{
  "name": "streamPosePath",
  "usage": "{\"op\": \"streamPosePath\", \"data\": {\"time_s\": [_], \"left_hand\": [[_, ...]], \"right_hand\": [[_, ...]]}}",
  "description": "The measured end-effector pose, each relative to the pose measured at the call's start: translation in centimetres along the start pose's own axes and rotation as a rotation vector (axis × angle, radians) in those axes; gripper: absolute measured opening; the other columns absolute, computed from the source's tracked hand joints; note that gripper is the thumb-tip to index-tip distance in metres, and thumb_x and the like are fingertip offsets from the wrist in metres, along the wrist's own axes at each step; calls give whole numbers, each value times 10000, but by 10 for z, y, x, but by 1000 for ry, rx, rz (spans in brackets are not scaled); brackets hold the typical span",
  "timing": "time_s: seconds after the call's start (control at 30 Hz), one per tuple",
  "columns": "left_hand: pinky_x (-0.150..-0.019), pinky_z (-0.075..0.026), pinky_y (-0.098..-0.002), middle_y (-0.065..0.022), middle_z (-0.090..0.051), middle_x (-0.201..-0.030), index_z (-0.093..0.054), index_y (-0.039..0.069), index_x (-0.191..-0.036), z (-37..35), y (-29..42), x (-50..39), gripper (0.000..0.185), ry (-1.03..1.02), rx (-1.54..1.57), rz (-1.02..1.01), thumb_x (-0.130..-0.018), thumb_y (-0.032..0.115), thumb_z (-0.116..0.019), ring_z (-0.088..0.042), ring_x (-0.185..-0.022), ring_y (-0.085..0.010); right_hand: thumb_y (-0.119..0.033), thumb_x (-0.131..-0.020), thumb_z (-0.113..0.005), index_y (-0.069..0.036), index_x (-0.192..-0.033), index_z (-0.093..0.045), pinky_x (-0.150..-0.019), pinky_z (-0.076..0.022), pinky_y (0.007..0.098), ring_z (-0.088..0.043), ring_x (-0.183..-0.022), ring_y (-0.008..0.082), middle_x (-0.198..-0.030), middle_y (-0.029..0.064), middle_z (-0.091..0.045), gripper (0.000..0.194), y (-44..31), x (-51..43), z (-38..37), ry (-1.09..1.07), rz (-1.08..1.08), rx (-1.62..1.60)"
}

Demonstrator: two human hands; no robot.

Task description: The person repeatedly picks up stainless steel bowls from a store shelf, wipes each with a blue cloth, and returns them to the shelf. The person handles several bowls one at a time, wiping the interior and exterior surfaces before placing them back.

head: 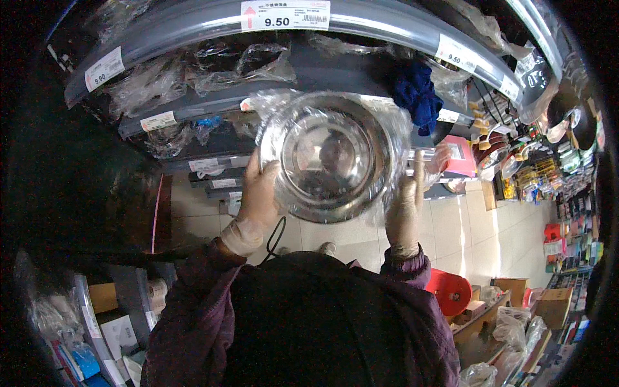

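Observation:
A round, shiny stainless-steel basin (pixel 333 159) in a clear plastic bag (pixel 399 140) is held up before me, its hollow towards the camera and slightly blurred. My left hand (pixel 258 198), in a thin pale glove, grips the rim at its left, with the thumb on the near face. Also gloved, my right hand (pixel 404 213) is at the bag's right edge with one finger stretched upward. Whether its other fingers pinch the plastic is hidden. Behind the basin, a crumpled dark blue cloth (pixel 418 99) hangs at the shelf.
Shelf edges with price tags (pixel 285 15) curve across the top; plastic-wrapped goods (pixel 242 63) sit on the shelf below. Pink packs (pixel 457 155) lie at the right. A red stool (pixel 449 291) and cardboard boxes (pixel 553 307) stand behind me on the right. Pale floor tiles (pixel 440 232) show below.

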State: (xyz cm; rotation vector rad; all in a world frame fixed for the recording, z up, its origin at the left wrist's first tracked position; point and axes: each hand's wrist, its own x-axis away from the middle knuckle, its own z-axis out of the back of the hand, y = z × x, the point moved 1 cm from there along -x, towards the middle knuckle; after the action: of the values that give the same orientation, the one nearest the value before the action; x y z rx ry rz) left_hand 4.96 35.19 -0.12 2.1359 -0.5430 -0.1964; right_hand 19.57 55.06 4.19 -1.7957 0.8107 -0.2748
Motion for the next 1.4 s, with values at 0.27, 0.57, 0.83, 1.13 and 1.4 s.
{"op": "streamPosePath", "data": {"time_s": [0.27, 0.57, 0.83, 1.13, 1.4], "left_hand": [[-833, -554, -332, -80, -620, -1179, -479, 58, -1336, -17, -17, -19, 332, -22, 83, -6, -1009, 118, -474, -645, -982, -180], [-823, -473, -255, -4, -633, -1100, -564, 18, -1250, -22, -31, -27, 288, -197, -163, 10, -1017, 182, -524, -559, -943, -76], [-854, -487, -267, -45, -628, -1157, -522, 3, -1309, -14, -28, -33, 327, -258, -258, 147, -1000, 108, -509, -582, -990, -105], [-850, -518, -289, -64, -628, -1162, -530, 9, -1304, -3, -18, -31, 325, -175, -8, 223, -992, 75, -469, -621, -988, -145], [-755, -555, -321, -88, -652, -1032, -523, 30, -1273, -1, -34, -31, 314, -89, -52, 150, -963, 80, -508, -657, -855, -185]], "right_hand": [[-442, -1032, -425, 19, -1373, -466, -962, -417, 288, -519, -1131, 159, -1277, 86, -557, 575, 20, 14, 19, -11, -235, 360], [-367, -1029, -477, -20, -1422, -431, -1008, -396, 285, -507, -1171, 151, -1315, 64, -540, 526, -9, -9, 29, 22, -210, 100], [-198, -994, -514, -6, -1366, -488, -1034, -391, 320, -521, -1191, 186, -1306, 77, -558, 419, -14, -23, 41, 116, -189, 51], [-140, -989, -543, -57, -1232, -570, -740, -495, 242, -621, -900, 116, -1063, 46, -652, 259, -16, -31, 60, 333, -64, -183], [-129, -955, -620, -24, -1019, -686, -691, -430, 214, -548, -762, 59, -882, -2, -661, 140, -22, -1, 47, 124, -61, 417]]}}
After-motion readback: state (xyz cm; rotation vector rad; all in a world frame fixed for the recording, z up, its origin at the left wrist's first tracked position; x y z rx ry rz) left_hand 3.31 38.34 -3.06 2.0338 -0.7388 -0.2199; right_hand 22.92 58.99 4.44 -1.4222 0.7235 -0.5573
